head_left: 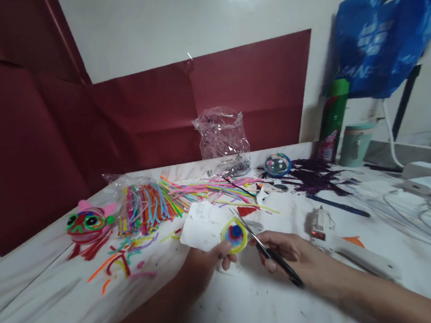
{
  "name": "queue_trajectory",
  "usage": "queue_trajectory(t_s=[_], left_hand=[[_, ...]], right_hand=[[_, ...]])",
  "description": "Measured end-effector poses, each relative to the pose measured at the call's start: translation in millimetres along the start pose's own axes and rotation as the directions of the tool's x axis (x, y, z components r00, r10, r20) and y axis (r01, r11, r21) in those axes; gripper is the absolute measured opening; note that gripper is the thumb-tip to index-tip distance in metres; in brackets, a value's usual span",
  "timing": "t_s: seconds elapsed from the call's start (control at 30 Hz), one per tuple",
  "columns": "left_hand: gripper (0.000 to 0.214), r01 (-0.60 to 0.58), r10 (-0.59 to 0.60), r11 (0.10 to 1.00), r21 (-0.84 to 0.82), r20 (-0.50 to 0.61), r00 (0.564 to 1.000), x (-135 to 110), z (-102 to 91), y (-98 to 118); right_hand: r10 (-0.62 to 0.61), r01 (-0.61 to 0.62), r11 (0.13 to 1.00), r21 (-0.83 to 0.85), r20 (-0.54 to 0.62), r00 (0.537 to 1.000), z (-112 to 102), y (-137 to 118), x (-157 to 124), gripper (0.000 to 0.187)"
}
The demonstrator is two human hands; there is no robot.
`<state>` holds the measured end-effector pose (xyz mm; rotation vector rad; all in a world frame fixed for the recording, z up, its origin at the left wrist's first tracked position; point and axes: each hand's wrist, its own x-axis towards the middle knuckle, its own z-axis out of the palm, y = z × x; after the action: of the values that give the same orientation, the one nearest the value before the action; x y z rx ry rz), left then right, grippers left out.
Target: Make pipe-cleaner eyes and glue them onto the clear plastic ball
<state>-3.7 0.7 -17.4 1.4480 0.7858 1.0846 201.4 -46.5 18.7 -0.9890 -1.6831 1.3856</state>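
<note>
Between the thumb and fingers of my left hand (222,252) is a teardrop-shaped pipe-cleaner piece (235,235), with a yellow rim, light-blue filling, and a red and dark-blue centre. My right hand (281,251) grips black-handled scissors (276,262), their blades pointing up and away along the right side of the teardrop piece. Whether the blades touch its rim I cannot tell. A white sheet of paper (201,226) lies just behind my left hand. Past the blade tips is a small red triangular piece (246,211).
Bundles of coloured pipe cleaners (147,206) spread across the back left. A decorated face-like craft (86,224) sits at far left, near cut scraps (122,262). A glue gun (345,245), clear round ball (277,164), purple strands (316,174) and mint cup (357,145) stand right.
</note>
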Motion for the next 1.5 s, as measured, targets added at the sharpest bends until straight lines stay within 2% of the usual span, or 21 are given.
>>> queue_trajectory(t_s=[0.23,0.5,0.77,0.93,1.07,1.17,1.3,1.43,1.5], left_hand=[[0.029,0.017,-0.017,1.000,-0.004,-0.015,1.000,2.0,0.1,-4.4],[0.034,0.004,-0.005,0.996,0.086,0.008,1.000,0.3,0.6,-4.4],[0.032,0.028,-0.030,0.996,0.082,0.025,0.999,0.7,-3.3,-8.2],[0.028,0.018,-0.017,0.999,0.029,-0.021,1.000,-0.4,2.0,0.9],[0.028,-0.021,0.017,0.999,-0.027,-0.144,0.989,2.9,1.5,3.6],[0.022,-0.055,0.043,0.997,-0.057,-0.192,0.981,7.3,-4.4,1.7],[0.014,-0.075,0.065,0.994,-0.075,-0.134,0.989,11.0,-11.0,-0.6],[0.018,-0.055,0.053,0.996,-0.065,-0.024,0.998,11.3,-12.1,-1.4],[0.022,-0.022,0.020,0.997,-0.068,-0.032,0.999,11.3,-11.8,-1.0]], right_hand=[[0.009,-0.010,1.000,-0.025,-0.021,1.000,-1.4,8.3,-0.3,0.042],[0.008,-0.009,0.998,-0.060,-0.030,1.000,0.9,2.7,-0.7,0.041],[-0.016,0.015,1.000,-0.009,-0.033,0.999,-2.4,20.1,-0.2,0.045],[-0.028,0.026,0.999,-0.038,-0.033,0.999,-3.8,20.4,-0.3,0.047],[0.015,-0.017,0.999,-0.035,-0.061,0.998,-4.1,17.1,0.4,0.058],[0.002,-0.007,0.998,-0.065,-0.080,0.997,-6.2,14.4,1.5,0.053],[-0.027,0.019,0.991,-0.134,-0.054,0.998,-13.3,11.9,2.6,0.040],[-0.006,0.008,0.989,-0.145,0.011,1.000,-19.4,12.9,2.7,0.035],[0.016,-0.011,0.991,-0.134,0.040,0.999,-20.2,13.8,2.9,0.033]])
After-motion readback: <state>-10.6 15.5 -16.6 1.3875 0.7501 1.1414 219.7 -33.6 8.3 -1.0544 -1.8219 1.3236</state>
